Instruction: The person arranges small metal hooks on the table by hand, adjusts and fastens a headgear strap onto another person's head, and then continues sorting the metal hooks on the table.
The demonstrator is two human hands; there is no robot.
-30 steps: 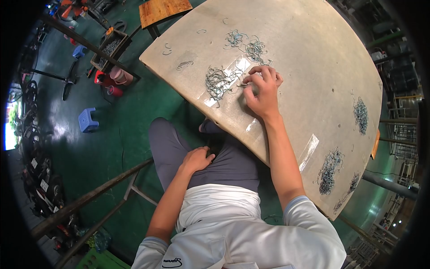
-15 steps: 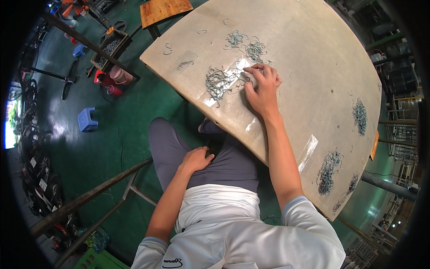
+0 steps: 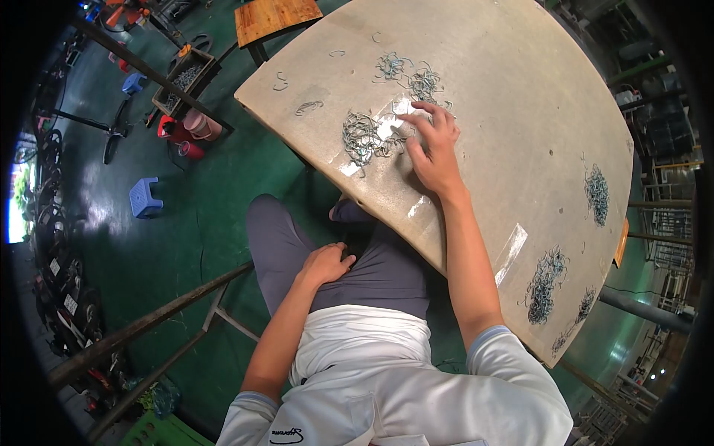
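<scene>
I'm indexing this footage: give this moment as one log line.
Right hand: open, beside bent-wire pile | left hand: on lap | other piles: on tabletop

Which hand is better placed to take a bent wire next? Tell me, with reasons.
The right hand, most likely: it is over the table, just beside a pile of bent wires. The left hand rests on the lap, off the table.

hooks [image 3: 360, 135] grey-blue. desk [image 3: 506, 89] beige w/ few dk spots. strips [image 3: 512, 254] whitish. shirt [image 3: 446, 394] white, cuff trim [image 3: 485, 337] lt blue, script print [image 3: 287, 436] blk. pants [image 3: 271, 227] dk grey. floor [image 3: 186, 256] green. stool [image 3: 145, 198] blue. bucket [image 3: 198, 124] pink. wood top [image 3: 271, 18] orange-brn.
</scene>
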